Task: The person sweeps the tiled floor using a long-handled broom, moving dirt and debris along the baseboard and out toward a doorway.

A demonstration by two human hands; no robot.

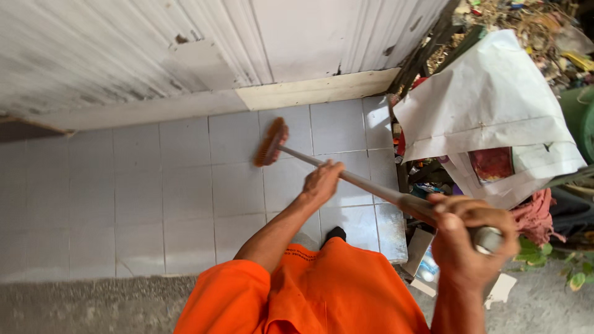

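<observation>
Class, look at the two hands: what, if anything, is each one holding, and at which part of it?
Both grip one long-handled brush. The left hand wraps the pale handle about midway along; the right hand clasps its top end.

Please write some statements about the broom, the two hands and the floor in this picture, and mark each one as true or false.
1. Both hands grip the broom handle. True.
2. The left hand is nearer the broom head than the right hand. True.
3. The bristles are blue. False: they are orange-brown.
4. The floor is wooden boards. False: it is pale square tiles.
5. A big white bag lies at the right. True.
</observation>
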